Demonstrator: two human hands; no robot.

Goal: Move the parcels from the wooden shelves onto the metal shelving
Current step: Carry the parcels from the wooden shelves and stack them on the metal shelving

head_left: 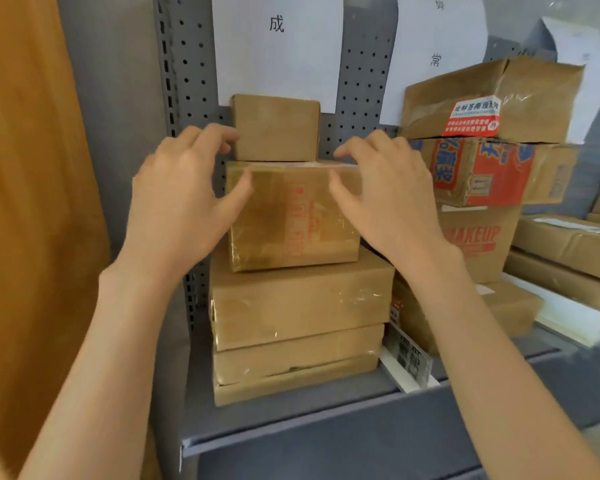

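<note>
Both hands reach to the middle of the frame, spread on either side of a stack of parcels. Her left hand [181,202] is wide, its thumb against the front left edge of the red-printed box [291,216] and its fingertips by the lower left corner of the small box [276,128] on top. Whether they touch cannot be told. Opposite it, the right hand [385,199] is also spread, thumb on the front right of the red-printed box, fingers curled over its top edge. Neither hand grips a parcel. Below lie three flat boxes [298,306] on the grey shelf [326,420]. More parcels [485,133] are stacked at right. An orange board [25,202] fills the left.
</note>
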